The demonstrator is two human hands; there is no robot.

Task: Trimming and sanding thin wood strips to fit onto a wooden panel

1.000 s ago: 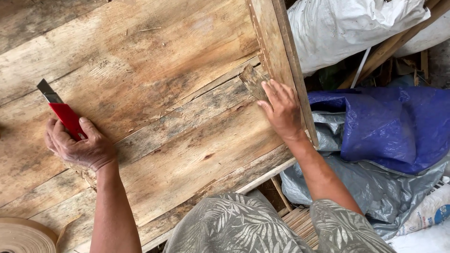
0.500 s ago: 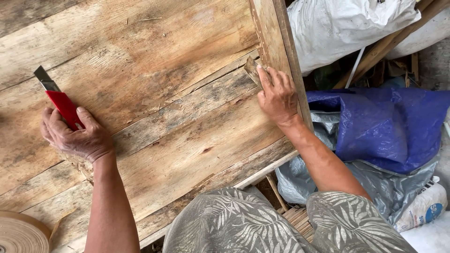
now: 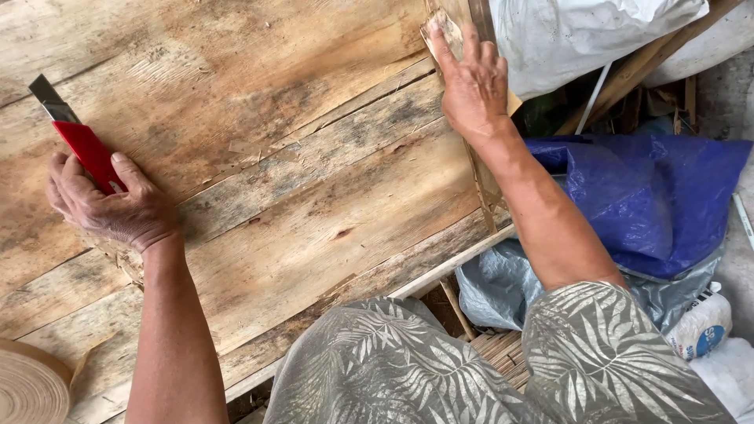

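Weathered boards (image 3: pixel 298 196) fill the view. Left hand (image 3: pixel 110 208) has its fingers wrapped round a red knife (image 3: pixel 78 141), blade out, resting on the wood. Right hand (image 3: pixel 471 82), fingers loosely spread, presses a thin strip (image 3: pixel 448 31) at the far edge (cutting looks paused); next needs the blade brought over.

The coiled strip roll (image 3: pixel 27 385) is cut off bottom-left — the cutter (image 3: pixel 78 137)'s handle hidden by fingers.

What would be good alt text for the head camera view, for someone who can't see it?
A person's left hand holds a red utility knife on a worn wooden board surface, while the right hand presses a thin wood scrap at the board's far edge. Blue tarp lies alongside.
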